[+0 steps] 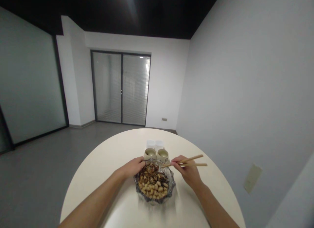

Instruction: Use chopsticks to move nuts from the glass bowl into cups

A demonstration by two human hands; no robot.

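A scalloped clear glass bowl (pixel 172 185) stands on the table, filled with pecans (pixel 150 169), pistachios (pixel 157 188) and other nuts or seeds, including some dark ones. At its upper left rim is my left hand (pixel 134 166), with the fingers curled over the edge. My right hand (pixel 188 172) is closed around a pair of wooden chopsticks (pixel 196 160), and their tips reach over the bowl's far right side. Whether anything is between the tips is too small to tell. Just behind the bowl are two small cups, a left cup (pixel 150 157) and a right cup (pixel 166 158).
Two small white translucent containers, a left one (pixel 150 143) and a right one (pixel 159 144), sit beyond the cups. The round white table (pixel 98 175) has a wall (pixel 220 90) close on its right. Glass doors (pixel 121 87) stand at the far end.
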